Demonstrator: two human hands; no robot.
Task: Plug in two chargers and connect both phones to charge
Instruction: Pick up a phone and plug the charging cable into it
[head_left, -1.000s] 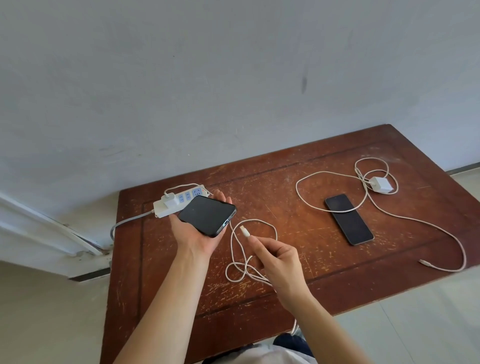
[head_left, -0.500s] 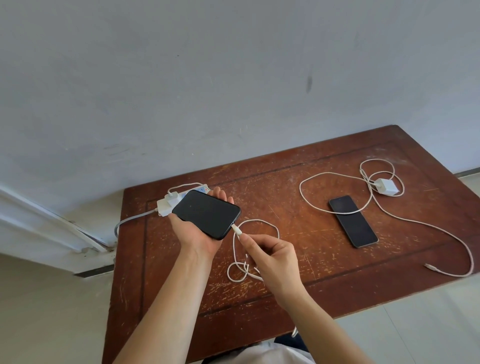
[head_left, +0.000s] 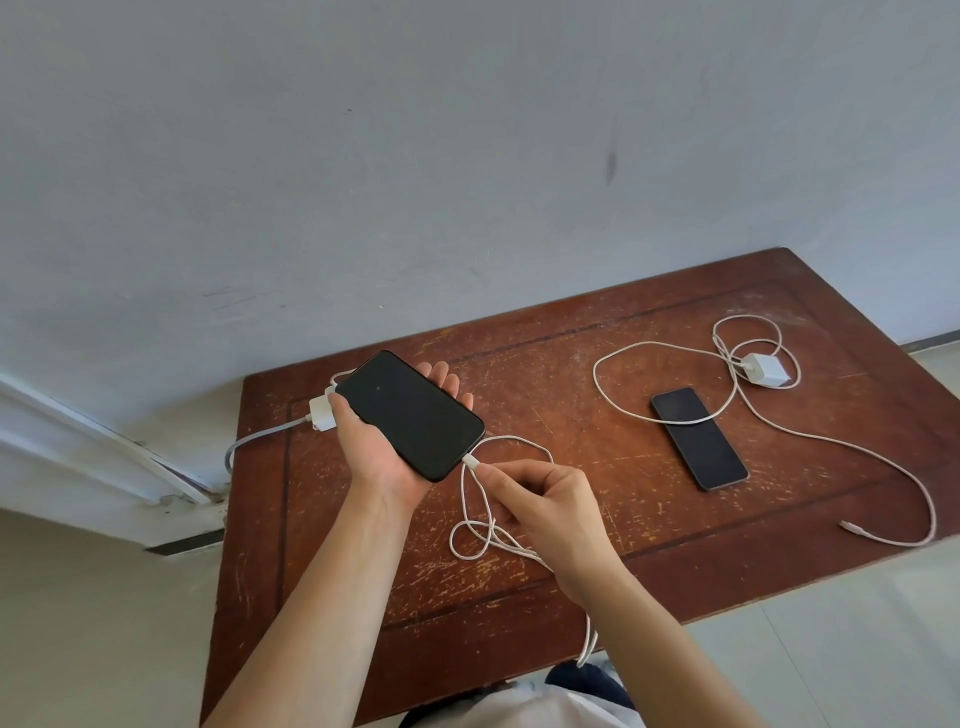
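Observation:
My left hand holds a black phone flat above the left part of the wooden table, screen dark. My right hand pinches the white cable's plug, which sits at the phone's bottom edge. That white cable loops down over the table and off its front edge. Behind the held phone, a white power strip is mostly hidden. A second black phone lies on the table at right. A white charger block with its own long cable lies unplugged at far right.
The table stands against a grey wall. The power strip's grey lead runs off the table's left edge. The loose plug end of the second cable rests near the front right edge. Pale floor shows on both sides.
My right hand brought the plug up and left to the phone's bottom edge. My left hand raised and turned the phone, which now covers most of the power strip.

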